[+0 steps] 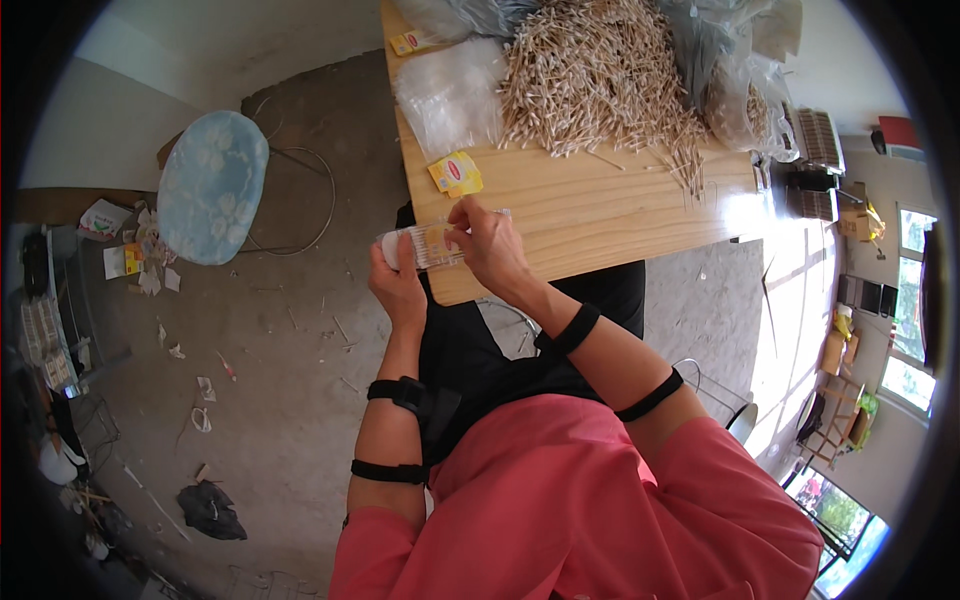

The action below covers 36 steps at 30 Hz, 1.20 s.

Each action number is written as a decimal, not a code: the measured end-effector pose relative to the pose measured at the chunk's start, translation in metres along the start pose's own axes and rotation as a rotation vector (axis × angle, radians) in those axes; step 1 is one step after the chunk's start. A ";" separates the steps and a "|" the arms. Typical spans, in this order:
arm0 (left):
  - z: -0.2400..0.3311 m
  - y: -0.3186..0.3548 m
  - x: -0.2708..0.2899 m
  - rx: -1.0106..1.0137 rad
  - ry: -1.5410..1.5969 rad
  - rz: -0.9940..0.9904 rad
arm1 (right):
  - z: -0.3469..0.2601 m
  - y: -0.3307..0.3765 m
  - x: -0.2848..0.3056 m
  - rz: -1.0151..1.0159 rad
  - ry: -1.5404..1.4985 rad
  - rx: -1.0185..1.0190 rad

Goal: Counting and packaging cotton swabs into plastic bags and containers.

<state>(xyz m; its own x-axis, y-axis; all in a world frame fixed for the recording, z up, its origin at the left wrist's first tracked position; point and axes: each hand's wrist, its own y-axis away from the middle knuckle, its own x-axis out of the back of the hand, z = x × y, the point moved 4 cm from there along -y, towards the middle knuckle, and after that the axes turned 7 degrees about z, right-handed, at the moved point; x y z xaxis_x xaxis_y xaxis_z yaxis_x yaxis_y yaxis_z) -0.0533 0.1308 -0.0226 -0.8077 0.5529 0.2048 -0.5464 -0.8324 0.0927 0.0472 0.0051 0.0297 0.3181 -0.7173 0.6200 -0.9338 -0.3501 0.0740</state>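
Both hands are at the table's near left corner with a clear pack of cotton swabs (pixel 425 246) lying sideways between them. My left hand (pixel 399 285) is closed round its left end, where a round white part shows. My right hand (pixel 489 247) reaches across the right part of the pack, fingers bent against it near a yellow label. Those fingers partly hide the label and the pack's right end. Just beyond lie yellow printed cards (pixel 456 174). Farther back is a stack of clear plastic bags (pixel 450 95), beside a large heap of loose cotton swabs (pixel 600 75).
The wooden table (pixel 600 210) carries more plastic bags (pixel 740 95) at its back right. A stool with a pale blue cover (pixel 213 188) stands left on the concrete floor. Paper scraps and a black plastic bag (pixel 211 510) litter the floor. Boxes and windows line the right.
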 end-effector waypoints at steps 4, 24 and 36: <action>0.000 0.000 -0.001 0.007 0.014 0.004 | 0.000 -0.001 -0.007 -0.002 0.009 -0.007; -0.020 -0.018 0.010 0.138 0.120 -0.076 | 0.009 0.022 0.006 0.255 -0.414 0.232; 0.005 -0.010 0.001 -0.114 -0.159 -0.015 | 0.002 0.032 -0.033 0.319 -0.617 0.084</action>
<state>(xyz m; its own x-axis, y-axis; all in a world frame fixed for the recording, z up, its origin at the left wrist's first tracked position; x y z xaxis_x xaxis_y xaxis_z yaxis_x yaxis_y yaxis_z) -0.0475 0.1398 -0.0182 -0.7590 0.5448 0.3566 -0.5868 -0.8096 -0.0120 0.0077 0.0160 0.0099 0.0889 -0.9951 0.0423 -0.9891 -0.0932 -0.1142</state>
